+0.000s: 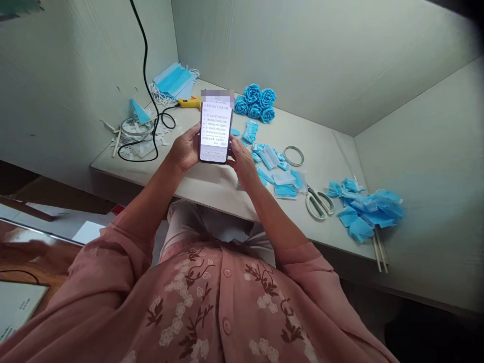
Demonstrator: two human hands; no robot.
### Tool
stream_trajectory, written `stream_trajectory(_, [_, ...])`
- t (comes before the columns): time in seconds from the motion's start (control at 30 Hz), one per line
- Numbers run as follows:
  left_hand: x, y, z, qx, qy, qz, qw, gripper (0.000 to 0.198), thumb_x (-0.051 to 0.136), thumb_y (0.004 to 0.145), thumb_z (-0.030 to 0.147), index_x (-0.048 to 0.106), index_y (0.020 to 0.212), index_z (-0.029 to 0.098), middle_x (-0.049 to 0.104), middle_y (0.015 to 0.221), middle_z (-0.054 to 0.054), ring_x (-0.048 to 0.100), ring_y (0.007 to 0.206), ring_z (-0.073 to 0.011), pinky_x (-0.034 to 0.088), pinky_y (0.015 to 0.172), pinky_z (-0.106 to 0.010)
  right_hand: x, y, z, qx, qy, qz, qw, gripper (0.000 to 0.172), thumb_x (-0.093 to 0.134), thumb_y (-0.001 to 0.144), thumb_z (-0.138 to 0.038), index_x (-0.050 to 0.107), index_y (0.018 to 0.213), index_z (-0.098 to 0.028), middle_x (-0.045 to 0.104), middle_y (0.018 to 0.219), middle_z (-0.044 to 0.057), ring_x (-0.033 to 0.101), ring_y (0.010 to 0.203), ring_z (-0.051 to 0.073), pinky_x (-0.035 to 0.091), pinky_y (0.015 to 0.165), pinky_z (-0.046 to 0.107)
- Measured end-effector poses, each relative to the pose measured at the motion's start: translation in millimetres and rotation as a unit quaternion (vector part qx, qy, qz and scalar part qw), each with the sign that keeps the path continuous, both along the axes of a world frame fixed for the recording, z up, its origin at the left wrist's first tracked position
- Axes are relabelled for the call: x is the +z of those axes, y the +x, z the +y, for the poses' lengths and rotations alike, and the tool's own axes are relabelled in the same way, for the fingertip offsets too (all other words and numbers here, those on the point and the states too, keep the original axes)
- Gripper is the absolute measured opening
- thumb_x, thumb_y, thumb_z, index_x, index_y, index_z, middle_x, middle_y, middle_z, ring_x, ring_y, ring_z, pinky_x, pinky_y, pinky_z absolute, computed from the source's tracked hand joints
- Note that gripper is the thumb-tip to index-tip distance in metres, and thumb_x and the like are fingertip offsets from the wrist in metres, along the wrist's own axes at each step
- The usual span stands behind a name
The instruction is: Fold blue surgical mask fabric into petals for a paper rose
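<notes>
A smartphone (215, 132) with a lit screen showing a list of numbers is held upright over the table between both hands. My left hand (187, 148) wraps around its left edge, fingers hidden behind it. At its lower right edge, my right hand (242, 160) grips with the thumb against the side. Behind the phone lies a yellow-handled tool (188, 103) with a black cord, its front hidden. To the right of the phone stand several blue roses (260, 103). Cut blue and white mask pieces (280, 174) are scattered beside my right hand.
Scissors (319, 202) and a tape roll (294, 156) lie at the right. Blue petals on sticks (368, 209) overhang the table's front edge. Stacked face masks (174, 80) sit at the back left, with paper scraps (145, 138) in front. A black cord (145, 55) hangs down across the left.
</notes>
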State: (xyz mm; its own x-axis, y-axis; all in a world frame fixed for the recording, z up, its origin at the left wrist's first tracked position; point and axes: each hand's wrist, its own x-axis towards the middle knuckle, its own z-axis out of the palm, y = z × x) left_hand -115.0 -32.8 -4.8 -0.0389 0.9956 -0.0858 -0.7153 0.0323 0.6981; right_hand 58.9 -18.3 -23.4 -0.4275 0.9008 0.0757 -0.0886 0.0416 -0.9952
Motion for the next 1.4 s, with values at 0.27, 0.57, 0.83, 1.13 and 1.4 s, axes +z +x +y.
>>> stream_trajectory(0.27, [-4.9,-2.7,-1.3,0.023,-0.010,-0.007,1.000,0.036,0.041,0.110,0.026,0.074,0.115,0.012,0.084,0.111,-0.011,0.068,0.137,-0.0291,0.049,0.123,-0.046,-11.3,34.0,0.6,-0.122,0.519,-0.355,0.768,0.049,0.039,0.112,-0.045,0.064,0.149,-0.025,0.062,0.155,0.013,0.051,0.151,0.030,0.042,0.126,0.054])
stream_trajectory(0.57, [-5.9,-2.6,-3.2,0.006,-0.017,-0.012,1.000,0.041,0.040,0.111,0.029,0.072,0.127,0.008,0.083,0.119,-0.014,0.066,0.140,-0.0311,0.047,0.124,-0.047,-17.1,29.6,-2.0,-0.136,0.593,-0.405,0.683,0.043,0.044,0.111,-0.048,0.071,0.141,-0.034,0.057,0.164,0.006,0.046,0.158,0.032,0.035,0.129,0.059])
stream_trajectory(0.83, [-12.8,-6.6,-0.6,0.027,-0.026,-0.008,0.999,0.034,0.047,0.107,0.027,0.075,0.118,0.012,0.083,0.118,-0.012,0.070,0.134,-0.0300,0.053,0.119,-0.044,-11.8,36.5,-3.5,-0.117,0.497,-0.278,0.814,0.046,0.041,0.110,-0.048,0.063,0.146,-0.029,0.059,0.160,0.011,0.045,0.158,0.030,0.031,0.133,0.057])
stream_trajectory(1.13, [-11.4,-6.2,-2.9,0.031,-0.031,-0.010,0.999,0.034,0.047,0.107,0.026,0.074,0.123,0.013,0.084,0.117,-0.010,0.071,0.133,-0.0307,0.053,0.119,-0.046,-18.2,38.1,0.1,-0.212,0.470,-0.236,0.823,0.041,0.044,0.109,-0.056,0.069,0.093,-0.028,0.079,0.106,0.008,0.071,0.113,0.027,0.044,0.121,0.056])
stream_trajectory(1.4, [-12.3,-6.6,-2.9,0.015,-0.020,-0.012,1.000,0.032,0.047,0.108,0.026,0.075,0.117,0.013,0.085,0.110,-0.010,0.069,0.135,-0.0313,0.051,0.122,-0.048,-16.6,38.8,-3.0,-0.229,0.467,-0.232,0.822,0.047,0.044,0.108,-0.061,0.071,0.088,-0.028,0.079,0.095,0.004,0.072,0.101,0.024,0.042,0.121,0.052])
